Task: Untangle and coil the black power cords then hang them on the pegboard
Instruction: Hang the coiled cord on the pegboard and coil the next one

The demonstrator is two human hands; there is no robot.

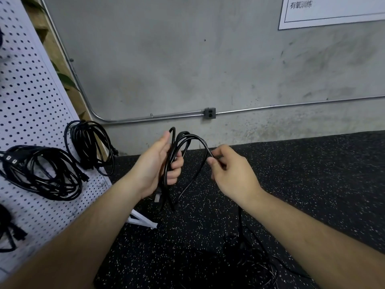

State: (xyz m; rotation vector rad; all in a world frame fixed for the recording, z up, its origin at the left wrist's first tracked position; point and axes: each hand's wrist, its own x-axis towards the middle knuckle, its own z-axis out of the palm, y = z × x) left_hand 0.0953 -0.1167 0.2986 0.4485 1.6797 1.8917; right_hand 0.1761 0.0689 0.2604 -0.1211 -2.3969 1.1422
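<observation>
Cord: the cord (201, 140) was in mid-air between both hands, in front of the chest and above the floor (312, 174).
Left hand: the left hand (160, 165) had its fingers curled round a bunch of finished loops. These hung down, long axis roughly upright, with a plug (157, 198) dangling below the palm.
Right hand: the right hand (229, 170) pinched the cord between thumb and forefinger, just beside the bunch, at the end of an arch rising from the left hand.
Slack: from the right hand the cord dropped behind the wrist to a tangle (250, 253) on the floor, low and to the right.
Key relation: the uncoiled length lay right and below, so the right hand was the feeder, it seemed, and the left the holder.
Pegboard: the pegboard (31, 101) stood to the left, nearer the left hand, with a gap between them.
Hung coils: two coils (91, 147) already hung there, and a third showed partly at the lower left edge.
In the way: the floor tangle could snag the slack. The hung coils crowded the board's near side; I could not make out free pegs.
Behind: a grey wall with a socket (210, 113) on a pipe.
</observation>
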